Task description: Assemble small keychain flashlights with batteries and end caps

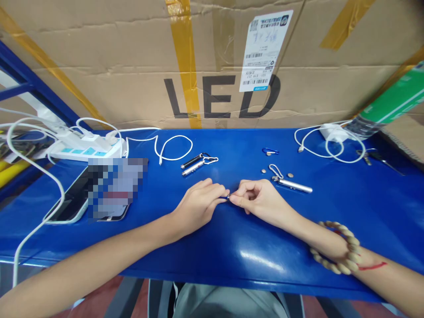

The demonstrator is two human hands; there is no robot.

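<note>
My left hand is closed around a small dark-blue piece with a shiny metal end, most of it hidden by the fingers. My right hand pinches that metal end with thumb and forefinger, so the two hands meet over the table. Just beyond the right hand lies a silver mini flashlight with a carabiner clip. Small button cells rest close by, and a blue carabiner lies farther back. Past the left hand are a silver flashlight and a black flashlight, both with clips.
Two phones lie at the left beside a white power strip with tangled cables. A white cable with a charger and keys are at the back right. A large cardboard box stands behind the blue table.
</note>
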